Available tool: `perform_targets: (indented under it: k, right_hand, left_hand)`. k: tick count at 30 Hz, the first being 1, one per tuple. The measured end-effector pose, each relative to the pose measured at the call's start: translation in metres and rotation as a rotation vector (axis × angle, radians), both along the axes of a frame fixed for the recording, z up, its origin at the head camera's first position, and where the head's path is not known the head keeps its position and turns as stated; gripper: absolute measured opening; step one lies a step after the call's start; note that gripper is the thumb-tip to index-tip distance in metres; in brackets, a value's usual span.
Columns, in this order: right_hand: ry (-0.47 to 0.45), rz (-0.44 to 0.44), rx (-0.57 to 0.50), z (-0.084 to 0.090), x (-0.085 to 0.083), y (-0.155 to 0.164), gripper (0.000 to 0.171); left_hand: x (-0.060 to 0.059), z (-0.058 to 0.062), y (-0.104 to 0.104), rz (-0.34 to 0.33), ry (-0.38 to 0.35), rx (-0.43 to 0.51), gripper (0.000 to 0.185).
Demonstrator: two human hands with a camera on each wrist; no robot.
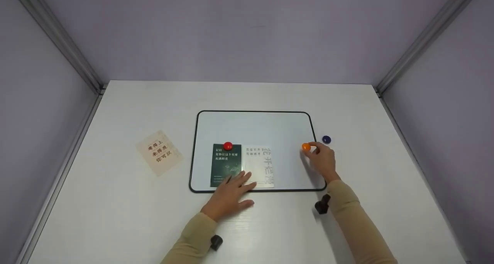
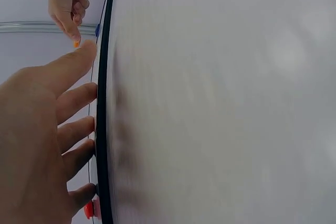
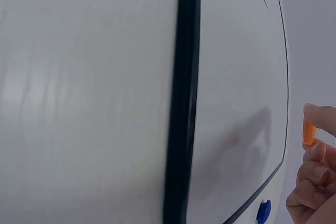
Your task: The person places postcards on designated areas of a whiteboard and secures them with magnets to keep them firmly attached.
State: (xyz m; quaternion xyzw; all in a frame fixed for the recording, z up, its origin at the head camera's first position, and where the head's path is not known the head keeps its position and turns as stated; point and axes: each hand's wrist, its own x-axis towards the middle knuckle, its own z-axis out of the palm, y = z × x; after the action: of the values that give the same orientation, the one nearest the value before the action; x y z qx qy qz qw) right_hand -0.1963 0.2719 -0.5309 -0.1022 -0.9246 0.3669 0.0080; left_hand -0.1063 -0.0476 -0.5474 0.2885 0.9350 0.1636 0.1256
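A whiteboard (image 1: 270,129) with a black rim lies flat on the white table. A dark green card (image 1: 225,164) and a white card (image 1: 260,161) sit side by side on its lower part, with a red magnet (image 1: 228,146) on the green card's top edge. My left hand (image 1: 231,192) rests flat with straight fingers on the cards' lower edges. My right hand (image 1: 322,159) pinches an orange magnet (image 1: 306,147) over the board's right side; the orange magnet (image 3: 308,132) shows between fingertips in the right wrist view. The whiteboard's rim (image 2: 103,129) runs beside my left fingers (image 2: 73,103).
A blue magnet (image 1: 326,139) lies on the table just right of the board, and the blue magnet (image 3: 263,211) shows in the right wrist view. A beige card (image 1: 159,152) with red characters lies left of the board. Purple walls enclose the table.
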Motion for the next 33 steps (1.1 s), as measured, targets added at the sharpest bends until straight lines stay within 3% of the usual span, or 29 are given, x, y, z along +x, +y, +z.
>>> perform_targets:
  k: [12,23,33]
  right_hand:
    - [-0.056,0.0,-0.018,0.0,-0.004,-0.015,0.038]
    - [-0.018,0.035,-0.015,0.002,-0.004,-0.032,0.037]
    - [-0.075,0.032,-0.006,0.002,-0.007,-0.045,0.039]
  left_hand:
    - [0.0,0.002,0.0,-0.006,-0.011,-0.001,0.061]
    - [-0.001,0.002,0.001,-0.017,0.003,0.022,0.061]
    - [-0.001,0.001,0.001,-0.015,0.003,0.022,0.06]
